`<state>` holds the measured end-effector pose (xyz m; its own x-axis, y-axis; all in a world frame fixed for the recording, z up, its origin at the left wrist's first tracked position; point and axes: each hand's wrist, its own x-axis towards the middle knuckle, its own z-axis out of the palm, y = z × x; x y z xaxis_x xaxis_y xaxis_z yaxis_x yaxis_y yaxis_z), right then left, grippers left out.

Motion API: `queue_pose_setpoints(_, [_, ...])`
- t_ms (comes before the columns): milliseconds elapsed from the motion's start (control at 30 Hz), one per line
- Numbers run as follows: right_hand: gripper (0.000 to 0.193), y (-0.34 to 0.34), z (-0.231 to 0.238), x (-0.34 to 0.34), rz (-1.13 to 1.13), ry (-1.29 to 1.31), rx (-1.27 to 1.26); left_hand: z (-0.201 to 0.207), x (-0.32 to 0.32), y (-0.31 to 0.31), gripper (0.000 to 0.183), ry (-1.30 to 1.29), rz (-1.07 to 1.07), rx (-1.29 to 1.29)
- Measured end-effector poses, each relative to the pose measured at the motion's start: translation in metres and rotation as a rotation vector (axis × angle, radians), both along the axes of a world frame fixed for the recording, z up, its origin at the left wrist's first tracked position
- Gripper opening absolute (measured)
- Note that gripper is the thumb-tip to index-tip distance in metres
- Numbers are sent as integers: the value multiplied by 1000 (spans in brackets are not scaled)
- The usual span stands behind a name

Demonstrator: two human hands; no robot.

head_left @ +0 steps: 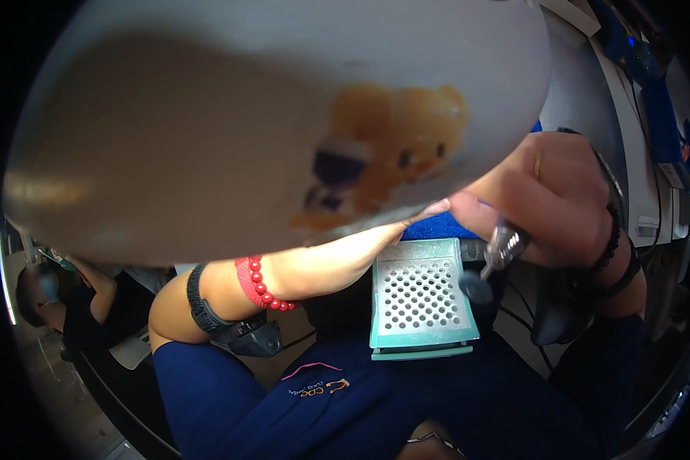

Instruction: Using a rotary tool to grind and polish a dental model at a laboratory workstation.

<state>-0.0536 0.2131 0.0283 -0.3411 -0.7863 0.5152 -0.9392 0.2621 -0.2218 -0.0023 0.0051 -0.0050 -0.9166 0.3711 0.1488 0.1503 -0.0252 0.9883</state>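
Note:
My right hand (556,195), blurred by motion, is wrapped round a rotary handpiece (507,242) with a shiny metal front. A dark round wheel (477,288) is at the tool's lower end. Coming in from the left, my left hand (379,239) reaches toward the right hand; its fingertips are close to the right fingers. A large white curved cover (207,169) with a bear sticker fills the upper view and hides most of the left fingers, so what they hold does not show. Below both hands lies a pale green tray (424,337) with a perforated plate (422,295).
A blue surface (441,227) shows behind the tray. Padded black armrests (257,340) sit near both forearms. At the right is a pale bench (632,146) with blue boxes and cables. Another person (77,295) sits at the far left.

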Motion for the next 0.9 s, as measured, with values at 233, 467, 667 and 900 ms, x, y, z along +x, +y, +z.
queue_pose_setpoints(233, [37,4,-2,-1,-331,-89,171,-4,7,-3,13,149,152,-45])
queue_pose_setpoints(467, [32,2,-5,1,-308,-45,158,-11,4,-9,12,220,187,-47])
queue_pose_setpoints(667, [30,1,-4,2,-311,-35,186,-10,5,-11,12,250,181,-56])
queue_pose_setpoints(900, [27,-3,-1,4,-333,-39,204,-9,5,-10,12,270,173,-65])
